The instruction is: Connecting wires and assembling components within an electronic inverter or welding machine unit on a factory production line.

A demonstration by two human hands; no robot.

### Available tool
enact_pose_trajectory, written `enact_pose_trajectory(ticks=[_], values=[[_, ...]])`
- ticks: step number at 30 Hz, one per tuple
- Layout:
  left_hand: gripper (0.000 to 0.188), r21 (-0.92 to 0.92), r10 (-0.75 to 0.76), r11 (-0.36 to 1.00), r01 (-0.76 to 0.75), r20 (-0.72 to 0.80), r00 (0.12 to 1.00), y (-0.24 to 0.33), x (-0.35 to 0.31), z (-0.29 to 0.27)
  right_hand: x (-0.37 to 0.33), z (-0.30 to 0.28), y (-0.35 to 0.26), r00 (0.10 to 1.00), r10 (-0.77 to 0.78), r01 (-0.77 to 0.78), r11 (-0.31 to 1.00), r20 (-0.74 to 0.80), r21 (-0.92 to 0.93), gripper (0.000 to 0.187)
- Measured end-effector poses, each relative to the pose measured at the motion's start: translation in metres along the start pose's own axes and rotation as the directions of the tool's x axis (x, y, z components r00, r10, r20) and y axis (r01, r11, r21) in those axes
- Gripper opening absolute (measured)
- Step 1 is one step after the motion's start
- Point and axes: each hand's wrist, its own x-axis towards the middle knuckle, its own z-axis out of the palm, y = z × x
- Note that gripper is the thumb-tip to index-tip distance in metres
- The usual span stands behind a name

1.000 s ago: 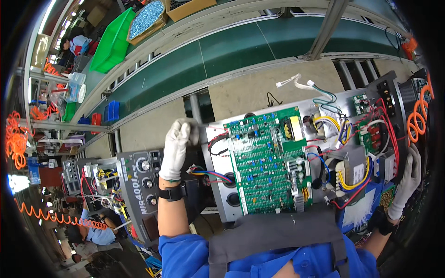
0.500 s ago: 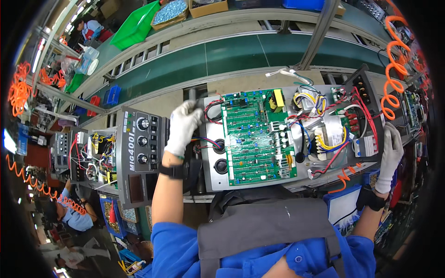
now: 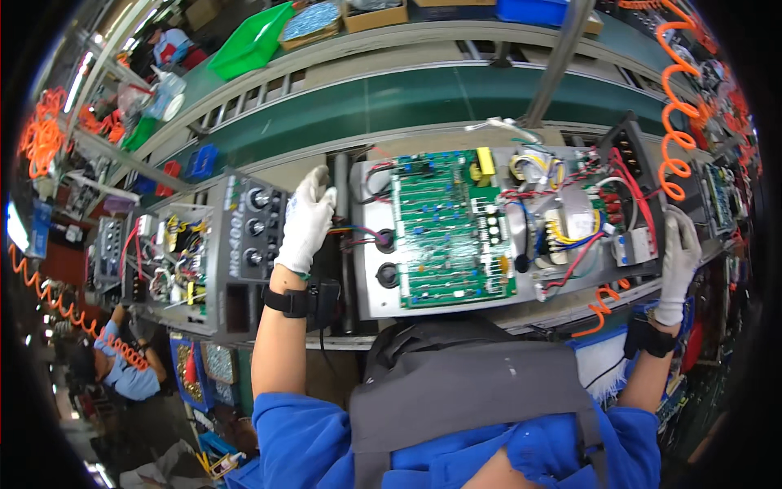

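Observation:
My left hand [image 3: 306, 224], in a white glove, is raised beside the dark control panel [image 3: 251, 244] with its column of knobs. Its thumb and fingers are apart with nothing seen between them. Farther right lies a metal chassis [image 3: 375, 293] carrying a large green circuit board [image 3: 444, 232]. Coloured wires [image 3: 358, 234] run from a round grommet in the chassis toward my left hand; their far ends are hidden. My gloved right hand [image 3: 681, 257] is curled at the outer edge of the chassis's black end panel [image 3: 631, 151]. Part of that grip is hidden.
Another open unit with wiring [image 3: 175, 261] stands at the left. Beyond a metal rail runs a green conveyor belt [image 3: 391, 102]. A green bin [image 3: 252, 41] and boxes stand at the back. A coiled orange hose [image 3: 678, 106] hangs at the right. Another person [image 3: 126, 363] works at the lower left.
My left hand has moved left and down, away from the red and black wires by the circuit board. Its fingers have spread. My right hand stays at the end panel. The view has shifted slightly.

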Motion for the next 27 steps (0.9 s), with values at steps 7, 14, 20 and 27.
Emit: enact_pose_trajectory(ticks=[7,14,20,27], values=[[0.040,0.049,-0.311,0.946,0.322,0.422,0.852,-0.038,-0.052,-0.030,0.002,0.002,0.019,0.999,0.040,-0.039,0.999,-0.023,0.038,0.024],[0.054,-0.695,-0.059,0.656,0.294,0.342,0.938,0.034,-0.087,-0.059,-0.004,0.000,-0.062,0.986,0.079,-0.062,0.991,-0.144,0.117,0.025],[0.070,-0.659,0.242,0.717,0.228,0.542,0.804,0.092,-0.098,-0.009,-0.035,0.071,-0.212,0.776,-0.434,0.211,0.863,0.458,0.460,0.033],[0.071,-0.083,0.419,0.902,-0.424,0.406,0.812,0.088,-0.144,0.022,-0.061,0.161,-0.256,0.395,-0.201,-0.521,0.755,0.896,0.399,0.034]])
